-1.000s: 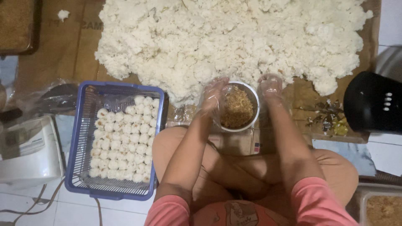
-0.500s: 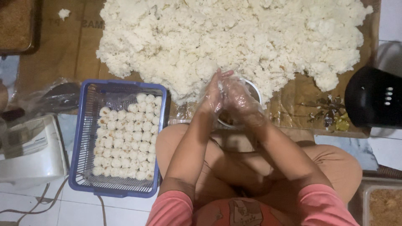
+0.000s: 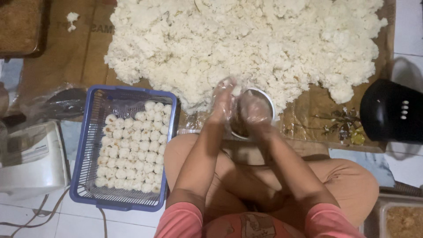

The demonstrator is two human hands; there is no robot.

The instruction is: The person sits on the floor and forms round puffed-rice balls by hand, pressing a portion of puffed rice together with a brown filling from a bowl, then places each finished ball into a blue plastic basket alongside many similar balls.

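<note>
- Nearest the camera, pink sleeves and bent knees in tan cloth frame both forearms, which reach forward over the lap.
- Just past the knees, the left hand (image 3: 223, 102) and the right hand (image 3: 253, 110), both in thin clear gloves, are pressed close together over a small metal bowl (image 3: 267, 98) — fingers curled inward, though whether they grip a lump between them I cannot tell.
- To the left, a blue plastic basket (image 3: 88, 145) holds neat rows of white rice balls (image 3: 132, 147).
- Beyond the hands, a large heap of white cooked rice (image 3: 246, 42) lies spread on brown cardboard (image 3: 75, 48) — its near edge touches the bowl.
</note>
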